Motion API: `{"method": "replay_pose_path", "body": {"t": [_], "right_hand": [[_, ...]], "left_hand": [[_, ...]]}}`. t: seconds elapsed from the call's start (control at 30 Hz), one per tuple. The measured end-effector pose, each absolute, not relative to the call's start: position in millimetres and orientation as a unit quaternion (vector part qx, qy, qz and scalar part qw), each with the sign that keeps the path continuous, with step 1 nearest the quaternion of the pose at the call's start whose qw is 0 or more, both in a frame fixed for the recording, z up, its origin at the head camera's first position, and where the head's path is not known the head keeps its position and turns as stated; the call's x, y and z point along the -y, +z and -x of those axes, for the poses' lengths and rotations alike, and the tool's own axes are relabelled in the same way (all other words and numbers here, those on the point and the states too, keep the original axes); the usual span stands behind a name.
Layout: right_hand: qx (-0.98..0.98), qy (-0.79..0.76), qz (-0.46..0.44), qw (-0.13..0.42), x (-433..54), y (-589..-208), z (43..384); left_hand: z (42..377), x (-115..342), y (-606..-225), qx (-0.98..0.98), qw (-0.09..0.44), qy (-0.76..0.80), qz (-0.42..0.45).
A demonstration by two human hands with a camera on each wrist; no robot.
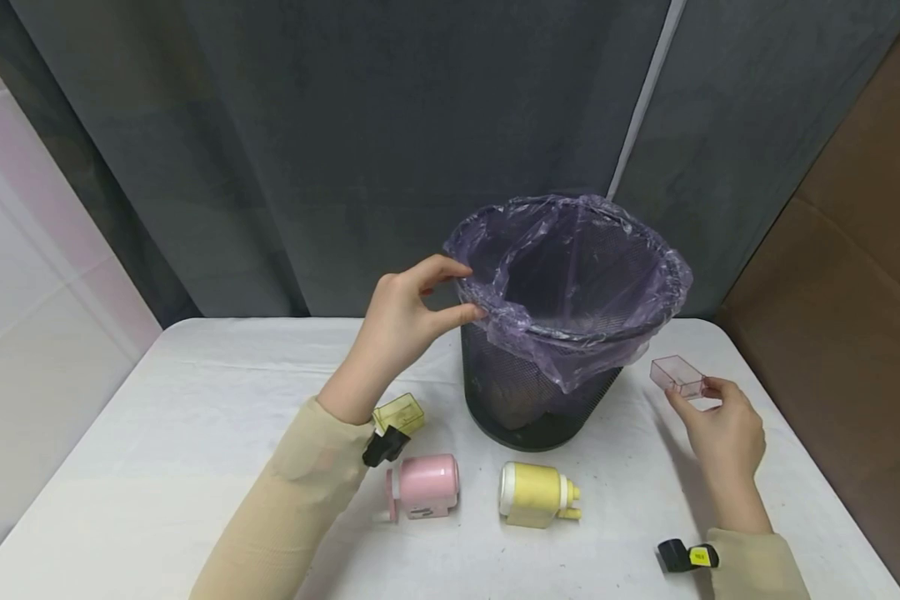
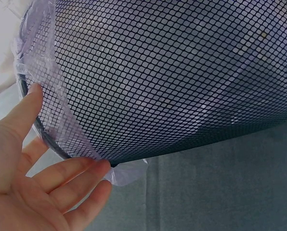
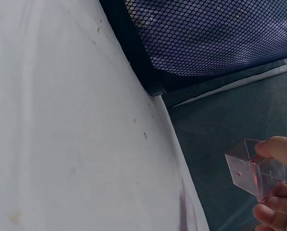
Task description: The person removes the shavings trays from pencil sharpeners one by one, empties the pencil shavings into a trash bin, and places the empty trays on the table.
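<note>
A black mesh trash can [image 1: 540,408] lined with a translucent purple bag [image 1: 570,333] stands on the table. My left hand [image 1: 412,308] holds its near-left rim, thumb and fingers spread along the bag's folded edge; the left wrist view shows the fingertips at the rim [image 2: 54,144]. To the right of the can, my right hand [image 1: 723,425] pinches a clear pink shavings drawer [image 1: 677,377] between thumb and fingers, above the table. The same drawer [image 3: 254,168] appears in the right wrist view. A pink crank pencil sharpener [image 1: 429,485] and a yellow one [image 1: 534,493] lie in front of the can.
A clear yellow drawer [image 1: 399,414] lies beside my left wrist, partly hidden by the wrist camera [image 1: 385,447]. The white-covered table [image 1: 217,433] ends at a dark grey curtain [image 1: 345,150] behind. A brown panel [image 1: 840,308] stands along the right side.
</note>
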State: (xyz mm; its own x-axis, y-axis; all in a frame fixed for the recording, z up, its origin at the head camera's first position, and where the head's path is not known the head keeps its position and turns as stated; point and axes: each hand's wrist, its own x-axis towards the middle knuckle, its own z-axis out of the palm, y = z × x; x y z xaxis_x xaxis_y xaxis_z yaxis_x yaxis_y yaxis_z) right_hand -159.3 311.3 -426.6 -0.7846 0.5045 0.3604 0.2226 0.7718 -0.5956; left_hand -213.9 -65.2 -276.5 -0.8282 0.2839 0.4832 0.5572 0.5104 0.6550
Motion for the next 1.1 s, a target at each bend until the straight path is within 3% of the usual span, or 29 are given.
{"method": "replay_pose_path", "body": {"t": [1.1], "right_hand": [[0.909,0.304,0.207,0.196,-321.4,-446.9,161.0]], "left_hand": [[213.7,64.5,-277.0,0.852,0.163,-0.431,0.25]]}}
